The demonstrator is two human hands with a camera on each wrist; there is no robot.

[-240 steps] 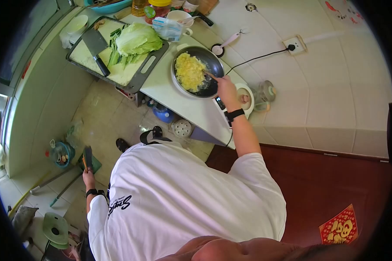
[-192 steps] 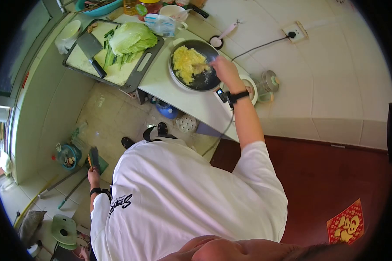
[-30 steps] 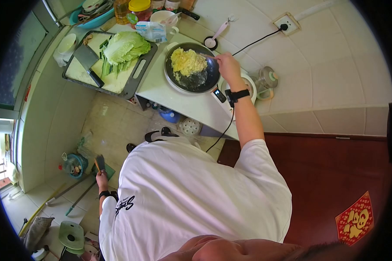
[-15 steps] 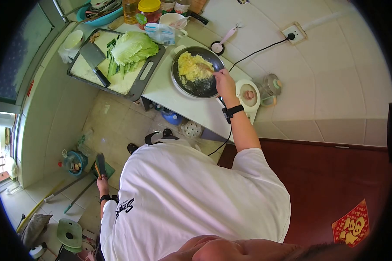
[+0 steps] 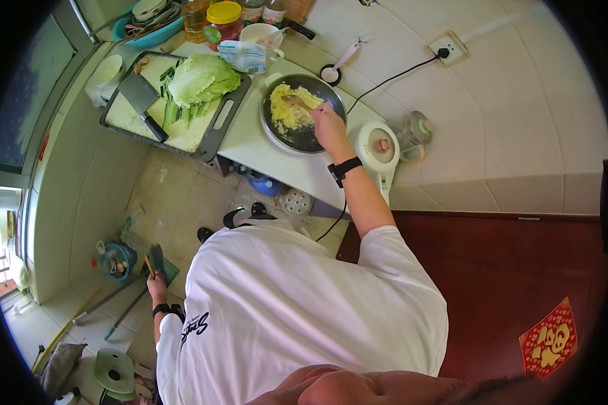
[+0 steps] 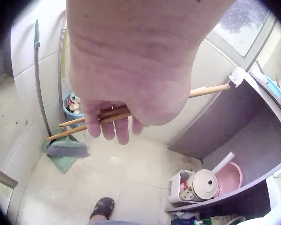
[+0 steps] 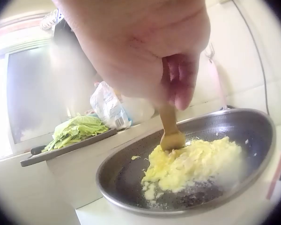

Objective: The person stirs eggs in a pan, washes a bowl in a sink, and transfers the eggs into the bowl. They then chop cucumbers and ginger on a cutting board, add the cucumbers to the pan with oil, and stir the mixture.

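Observation:
My right hand (image 5: 331, 129) grips a wooden spatula (image 7: 172, 139) by its handle, over a dark frying pan (image 5: 305, 143). The spatula's blade rests in the yellow scrambled eggs (image 7: 196, 161), which lie heaped on one side of the pan, with small crumbs and oil around them. Down at my side, away from the counter, my left hand (image 5: 157, 289) holds a pair of wooden chopsticks (image 6: 209, 91). In the left wrist view they cross under the palm, with the fingers curled over them.
Left of the pan, a cutting board (image 5: 208, 146) bears a cleaver (image 5: 140, 93) and Chinese cabbage (image 5: 204, 81). A lidded white cooker (image 5: 378, 144) and a glass jug (image 5: 417, 128) stand right. A plastic bag (image 5: 244, 57) and bowl (image 5: 261, 35) sit behind. A broom (image 6: 68, 149) stands near my left hand.
My right hand has moved left over the pan, and the spatula reaches farther into the eggs. The eggs have shifted about in the pan over these frames. My left hand keeps holding the chopsticks low.

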